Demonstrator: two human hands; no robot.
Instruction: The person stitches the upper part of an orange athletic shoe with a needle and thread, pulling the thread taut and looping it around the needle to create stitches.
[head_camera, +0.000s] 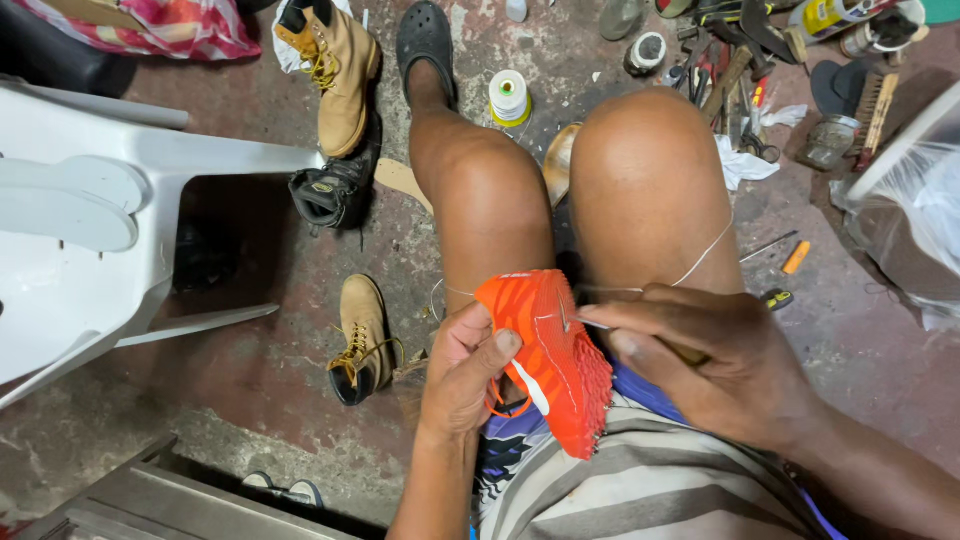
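Left hand (462, 372) grips the orange shoe (545, 350) at its upper; right hand (705, 355) pinches a stitching awl (585, 323) at the sole edge. Shoe looks light and pliable; best held at the sole.

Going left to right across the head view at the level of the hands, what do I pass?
White plastic chair → tan leather boot lying on the floor → left hand → orange knit shoe → right hand pinching a thin metal needle tool at the shoe.
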